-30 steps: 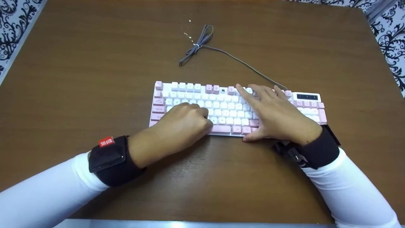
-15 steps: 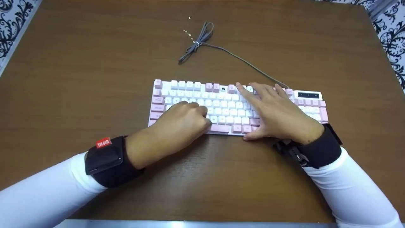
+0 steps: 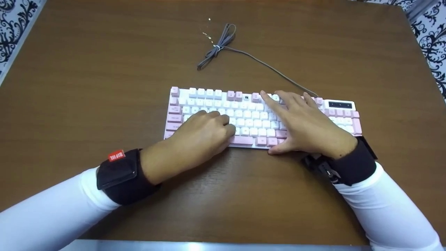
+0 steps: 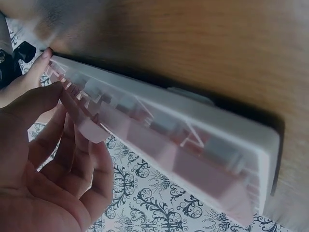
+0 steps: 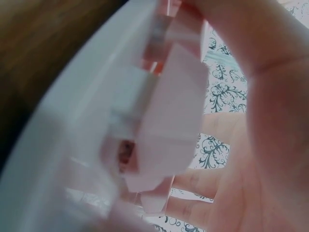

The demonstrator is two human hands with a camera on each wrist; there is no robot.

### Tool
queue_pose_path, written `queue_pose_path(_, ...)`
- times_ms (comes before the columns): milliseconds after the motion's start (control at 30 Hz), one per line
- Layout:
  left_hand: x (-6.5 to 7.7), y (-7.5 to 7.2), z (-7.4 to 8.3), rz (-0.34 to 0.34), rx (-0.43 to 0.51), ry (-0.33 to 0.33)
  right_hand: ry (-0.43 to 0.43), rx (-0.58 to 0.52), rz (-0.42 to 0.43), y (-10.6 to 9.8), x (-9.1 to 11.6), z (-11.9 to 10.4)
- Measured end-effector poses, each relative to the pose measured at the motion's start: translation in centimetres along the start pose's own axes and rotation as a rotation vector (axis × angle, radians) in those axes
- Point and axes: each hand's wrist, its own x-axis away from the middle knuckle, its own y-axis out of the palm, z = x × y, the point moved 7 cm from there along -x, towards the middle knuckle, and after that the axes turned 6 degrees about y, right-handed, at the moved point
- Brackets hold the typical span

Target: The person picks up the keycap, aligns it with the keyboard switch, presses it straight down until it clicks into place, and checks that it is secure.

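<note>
A white and pink keyboard [image 3: 256, 115] lies on the wooden table. My left hand [image 3: 204, 132] bends over its front middle, fingers curled under, so the fingertips are hidden in the head view. In the left wrist view the thumb and fingers pinch a long pink key, the space bar [image 4: 84, 121], whose end stands out above the neighbouring keys. My right hand [image 3: 303, 123] spans the right part of the keyboard, its thumb at the front edge and its spread fingers reaching the back row. One spot in the back row shows a bare dark switch [image 3: 246, 98].
A grey cable [image 3: 275, 71] runs from the keyboard's back to a tied bundle [image 3: 216, 47] behind it. Small pale bits [image 3: 208, 36] lie beside the bundle. Wooden tabletop [image 3: 87, 87] surrounds the keyboard, and patterned floor [image 3: 432, 45] shows past its edges.
The left hand has shifted very slightly to the right over the past half second. The right hand stays in place on the keyboard.
</note>
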Motion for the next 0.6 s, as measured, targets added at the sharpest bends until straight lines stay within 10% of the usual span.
queue_pose_path(600,0.75,0.3,-0.66,0.001,0.229,-0.047,0.011,-0.015,-0.014,0.05,0.06,-0.09)
